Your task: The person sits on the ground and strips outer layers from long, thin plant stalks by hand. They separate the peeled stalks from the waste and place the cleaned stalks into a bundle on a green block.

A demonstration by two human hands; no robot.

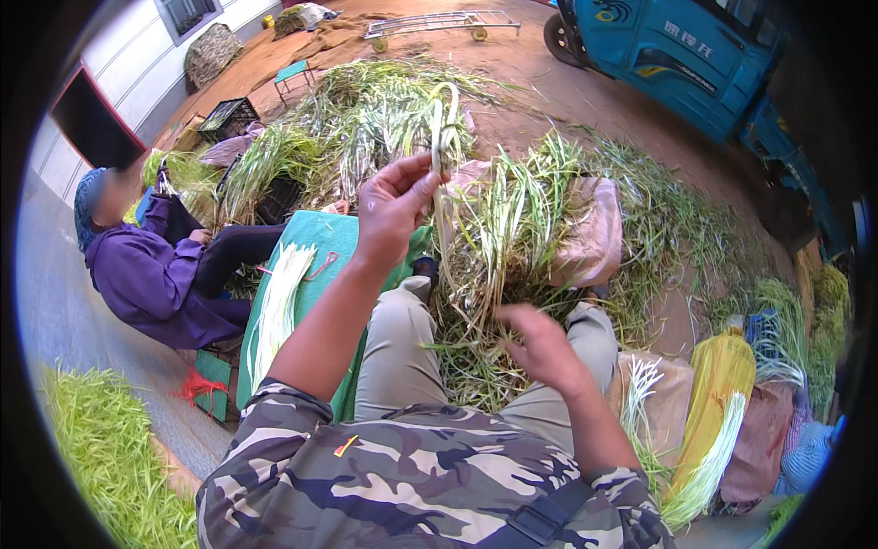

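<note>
My left hand [398,206] is raised in front of me, thumb and fingers pinching a long pale stalk [439,127], apparently a garlic scape. The stalk loops over at its top and hangs down below the hand. Lower and to the right, my right hand [542,346] is blurred, with finger and thumb apart and nothing visible between them. It is close to the root ends of a heap of leafy garlic-like plants [511,226] in front of my knees. A bundle of pale stalks [281,309] lies on a green cloth-covered surface [319,237] at my left, beside a red tie [322,266].
A person in purple [154,274] sits at the left. Pale stalk bundles [710,460] lie by a yellow sack [717,370] at right. Leaf litter [679,254] covers the ground. Behind stand a metal cart [439,27], a green stool [293,72] and a blue vehicle [672,62].
</note>
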